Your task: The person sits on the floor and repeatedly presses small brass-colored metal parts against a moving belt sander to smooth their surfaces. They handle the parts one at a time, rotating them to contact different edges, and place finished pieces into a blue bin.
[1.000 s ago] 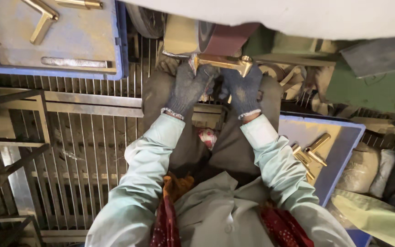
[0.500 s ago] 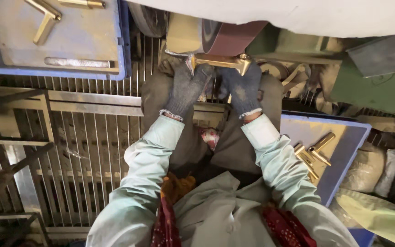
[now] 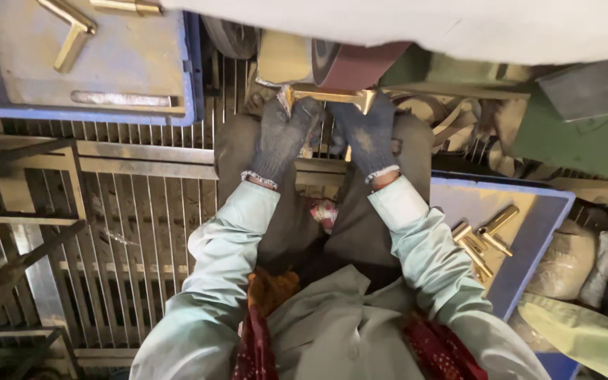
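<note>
Both my hands wear dark grey knit gloves. My left hand (image 3: 281, 141) and my right hand (image 3: 364, 137) together grip a long brass part (image 3: 326, 96), held level just under the reddish-brown sanding belt (image 3: 360, 65) of a grinding machine. The part's ends stick out past my fingers on both sides. It touches or nearly touches the belt; I cannot tell which. My pale green sleeves run down toward the bottom of the view.
A blue tray (image 3: 184, 77) at the upper left holds several brass parts (image 3: 72, 32). A second blue tray (image 3: 540, 225) at my right holds more brass pieces (image 3: 483, 236). A metal grating (image 3: 128, 225) covers the floor at the left. Green machine housing (image 3: 571, 134) stands at the right.
Both hands have shifted the brass part slightly up toward the belt. My grip on it has not changed.
</note>
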